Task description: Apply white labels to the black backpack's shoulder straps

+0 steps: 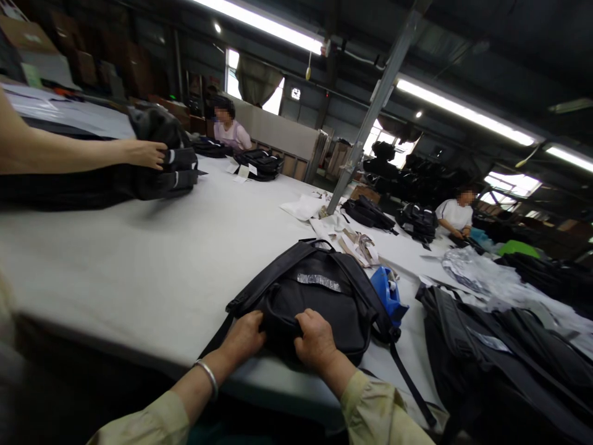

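A black backpack (324,309) lies on the white table in front of me, its shoulder straps facing up and a shiny plastic-wrapped strip across its upper part. At its near left edge, my left hand (245,337) has its fingers closed on the fabric. A little to the right, my right hand (315,337) pinches a fold of the same backpack between thumb and curled fingers. One loose strap trails to the right over the table edge. What lies under the folded fabric is hidden.
A blue container (388,293) stands just beyond the backpack. More black bags (500,358) are heaped at right, near clear plastic wrap (467,269). A co-worker's hand (146,154) holds a black bag at left. A metal post (370,117) rises behind paper scraps (356,244).
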`<state>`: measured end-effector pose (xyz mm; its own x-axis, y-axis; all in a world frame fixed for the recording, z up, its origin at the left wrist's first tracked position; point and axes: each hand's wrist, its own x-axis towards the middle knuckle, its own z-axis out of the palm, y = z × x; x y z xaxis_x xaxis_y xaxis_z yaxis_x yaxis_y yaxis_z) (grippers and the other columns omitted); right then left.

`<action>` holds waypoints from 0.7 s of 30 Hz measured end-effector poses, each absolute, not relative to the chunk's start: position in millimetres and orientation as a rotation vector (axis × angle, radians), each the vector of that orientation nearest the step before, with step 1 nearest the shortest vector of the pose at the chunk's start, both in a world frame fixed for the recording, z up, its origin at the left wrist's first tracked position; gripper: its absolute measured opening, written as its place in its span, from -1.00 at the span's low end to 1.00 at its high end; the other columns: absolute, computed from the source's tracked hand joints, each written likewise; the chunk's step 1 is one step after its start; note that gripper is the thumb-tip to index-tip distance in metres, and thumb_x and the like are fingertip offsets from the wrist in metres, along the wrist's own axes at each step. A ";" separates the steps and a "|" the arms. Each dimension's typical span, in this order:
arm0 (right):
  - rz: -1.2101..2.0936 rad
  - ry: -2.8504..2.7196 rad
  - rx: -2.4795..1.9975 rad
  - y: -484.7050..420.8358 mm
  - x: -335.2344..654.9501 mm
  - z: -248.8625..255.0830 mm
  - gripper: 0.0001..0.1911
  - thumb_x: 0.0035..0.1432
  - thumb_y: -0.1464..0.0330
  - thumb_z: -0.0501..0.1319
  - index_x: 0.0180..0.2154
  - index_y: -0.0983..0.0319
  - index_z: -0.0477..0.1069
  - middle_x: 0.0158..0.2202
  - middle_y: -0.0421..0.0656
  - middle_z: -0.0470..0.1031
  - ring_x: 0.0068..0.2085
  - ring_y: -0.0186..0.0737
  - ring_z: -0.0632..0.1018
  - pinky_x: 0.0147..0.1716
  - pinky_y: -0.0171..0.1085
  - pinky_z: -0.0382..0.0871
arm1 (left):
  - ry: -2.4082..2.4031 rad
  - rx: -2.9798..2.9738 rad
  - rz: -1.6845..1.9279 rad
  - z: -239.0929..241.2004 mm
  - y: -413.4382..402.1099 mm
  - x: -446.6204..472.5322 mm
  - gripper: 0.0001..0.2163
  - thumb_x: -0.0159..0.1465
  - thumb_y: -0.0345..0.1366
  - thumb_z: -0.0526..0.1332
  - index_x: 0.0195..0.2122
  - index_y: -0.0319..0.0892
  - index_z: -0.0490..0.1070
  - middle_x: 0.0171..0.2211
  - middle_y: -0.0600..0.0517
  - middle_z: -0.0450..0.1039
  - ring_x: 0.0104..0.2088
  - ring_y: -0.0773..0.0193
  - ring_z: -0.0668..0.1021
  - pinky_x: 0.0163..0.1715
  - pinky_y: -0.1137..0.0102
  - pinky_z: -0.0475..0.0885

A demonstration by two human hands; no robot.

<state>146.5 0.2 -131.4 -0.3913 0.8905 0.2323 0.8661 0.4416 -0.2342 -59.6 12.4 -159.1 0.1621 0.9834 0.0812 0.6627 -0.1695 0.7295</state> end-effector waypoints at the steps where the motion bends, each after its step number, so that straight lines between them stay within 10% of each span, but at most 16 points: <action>1: 0.108 -2.399 -1.504 0.0 146.3 -130.0 -0.71 -0.11 0.48 0.18 -0.24 0.22 0.39 -0.23 -0.10 0.43 -0.15 -0.13 0.42 -0.15 -0.23 0.32 | 1.552 1.893 0.761 -161.0 12.2 -59.7 -0.79 0.07 -0.61 0.14 -0.38 -0.19 0.44 -0.33 -0.02 0.53 -0.23 0.18 0.56 -0.18 0.39 0.38; 8: 0.052 -2.517 -1.583 -3.6 133.4 -107.7 -0.55 -0.01 0.11 0.33 -0.13 0.21 0.39 -0.15 -0.03 0.43 -0.13 -0.02 0.45 -0.18 -0.13 0.37 | 1.489 1.878 0.753 -162.9 16.1 -66.6 -0.84 0.09 -0.52 0.08 -0.48 -0.18 0.41 -0.45 0.03 0.52 -0.39 0.22 0.54 -0.38 0.42 0.33; 21: -0.267 -2.605 -1.497 -6.5 123.9 -120.7 -0.90 0.13 0.49 0.15 -0.30 0.28 0.42 -0.28 0.00 0.44 -0.28 -0.06 0.42 -0.35 -0.17 0.32 | 1.520 2.044 0.756 -154.0 -2.3 -112.3 -0.83 0.15 -0.37 0.05 -0.57 -0.12 0.31 -0.50 0.04 0.37 -0.40 0.20 0.45 -0.32 0.34 0.28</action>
